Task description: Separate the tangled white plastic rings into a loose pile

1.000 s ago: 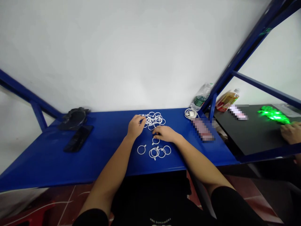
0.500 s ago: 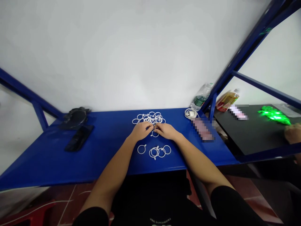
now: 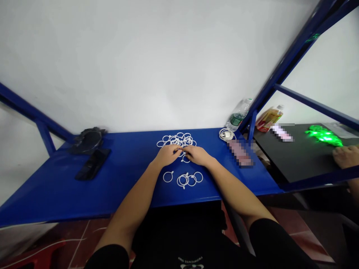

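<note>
My left hand (image 3: 167,155) and my right hand (image 3: 196,154) meet fingertip to fingertip at the near edge of a pile of white curtain rings (image 3: 166,138). Both sets of fingers are closed in a pinch on a white curtain ring (image 3: 181,154), partly hidden by them. Just below my right fingertips lies another curtain ring (image 3: 186,158) with a small eyelet. Nearer the table's front edge, a single ring (image 3: 168,177) rests left of a cluster of several overlapping rings (image 3: 192,181).
On the blue table (image 3: 131,149) a black phone-like object (image 3: 93,164) and a black plastic bundle (image 3: 89,140) lie left. A coiled white cable (image 3: 226,135), a water bottle (image 3: 238,116) and a blurred pink object (image 3: 240,153) are right. Beyond the frame, another person's hand (image 3: 346,156) is near green lights (image 3: 324,135).
The view has shifted slightly. My hands stay together at the pile with fingers moving a little, and the ring between them shows a bit more below the fingertips. The front rings stay put.
</note>
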`<state>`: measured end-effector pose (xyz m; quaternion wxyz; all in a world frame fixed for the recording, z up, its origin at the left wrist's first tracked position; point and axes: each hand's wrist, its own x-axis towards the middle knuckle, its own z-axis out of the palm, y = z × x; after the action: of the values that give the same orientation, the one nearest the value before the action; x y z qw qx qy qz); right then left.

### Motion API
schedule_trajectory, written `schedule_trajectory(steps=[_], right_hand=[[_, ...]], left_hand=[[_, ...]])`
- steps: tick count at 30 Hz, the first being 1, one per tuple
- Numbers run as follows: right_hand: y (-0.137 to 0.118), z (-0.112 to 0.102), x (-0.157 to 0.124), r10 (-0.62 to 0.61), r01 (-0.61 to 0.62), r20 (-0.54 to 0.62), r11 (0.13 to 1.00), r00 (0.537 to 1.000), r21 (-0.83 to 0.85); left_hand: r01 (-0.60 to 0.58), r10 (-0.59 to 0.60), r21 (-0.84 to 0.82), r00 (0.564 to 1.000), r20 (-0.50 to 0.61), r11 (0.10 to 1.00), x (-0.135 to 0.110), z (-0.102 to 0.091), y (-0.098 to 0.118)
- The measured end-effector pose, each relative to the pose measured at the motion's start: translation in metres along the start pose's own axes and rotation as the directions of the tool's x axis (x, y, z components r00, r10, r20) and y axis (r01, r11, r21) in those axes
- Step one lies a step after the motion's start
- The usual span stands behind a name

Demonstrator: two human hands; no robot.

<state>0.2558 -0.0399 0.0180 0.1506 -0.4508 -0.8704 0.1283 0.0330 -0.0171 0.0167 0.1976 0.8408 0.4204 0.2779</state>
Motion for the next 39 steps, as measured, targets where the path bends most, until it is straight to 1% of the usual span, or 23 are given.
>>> schedule_trajectory(steps=[3, 6, 8, 9, 11, 14, 15, 17, 22, 27, 31, 35, 39], right_hand=[[-0.001, -0.003, -0.001, 0.002, -0.002, -0.008, 0.999, 1.0, 0.033], [-0.002, -0.008, -0.002, 0.014, -0.015, 0.003, 0.998, 1.0, 0.066], [-0.001, -0.01, -0.002, 0.017, -0.015, -0.013, 0.995, 1.0, 0.102], [0.0, -0.011, -0.002, 0.018, -0.013, -0.036, 0.992, 0.999, 0.125], [0.001, -0.011, -0.002, 0.036, -0.015, -0.12, 0.985, 0.992, 0.169], [0.004, -0.009, 0.0, 0.083, -0.025, -0.277, 0.978, 0.957, 0.205], [0.004, -0.007, 0.001, 0.089, -0.022, -0.317, 0.978, 0.944, 0.208], [0.005, -0.004, 0.003, 0.073, 0.003, -0.359, 0.979, 0.931, 0.206], [0.001, -0.002, 0.004, 0.034, 0.048, -0.377, 0.977, 0.926, 0.208], [-0.002, -0.004, 0.001, 0.034, 0.057, -0.372, 0.972, 0.928, 0.23], [-0.005, -0.004, 0.0, 0.032, 0.063, -0.348, 0.964, 0.937, 0.26], [-0.005, -0.002, 0.0, 0.039, 0.063, -0.348, 0.959, 0.937, 0.276], [-0.003, 0.0, 0.001, 0.015, 0.09, -0.361, 0.958, 0.932, 0.273]], left_hand=[[0.036, -0.036, -0.002, 0.999, 0.031, 0.999, 0.0, 0.0, 0.0], [0.015, -0.015, 0.005, 0.998, 0.062, 1.0, 0.001, 0.001, -0.001], [0.004, -0.005, 0.02, 0.999, 0.043, 1.0, 0.002, 0.0, -0.002], [0.001, -0.001, 0.025, 1.0, 0.023, 1.0, 0.002, 0.0, -0.002], [-0.008, 0.008, 0.014, 1.0, -0.021, 1.0, 0.002, -0.002, -0.001], [-0.009, 0.005, -0.074, 0.998, -0.058, 0.997, 0.001, -0.002, 0.003], [-0.002, -0.004, -0.109, 0.998, -0.06, 0.994, 0.0, -0.001, 0.005], [0.013, -0.023, -0.16, 0.998, -0.062, 0.987, -0.001, 0.002, 0.01], [0.024, -0.046, -0.189, 0.992, -0.115, 0.982, 0.0, 0.008, 0.016], [0.036, -0.08, -0.283, 0.986, -0.145, 0.958, 0.002, 0.009, 0.013], [-0.005, -0.062, -0.313, 0.977, -0.205, 0.95, 0.001, 0.009, 0.011], [-0.039, -0.034, -0.353, 0.98, -0.197, 0.935, 0.001, 0.009, 0.01], [-0.035, -0.033, -0.326, 0.979, -0.2, 0.945, 0.002, 0.009, 0.01]])
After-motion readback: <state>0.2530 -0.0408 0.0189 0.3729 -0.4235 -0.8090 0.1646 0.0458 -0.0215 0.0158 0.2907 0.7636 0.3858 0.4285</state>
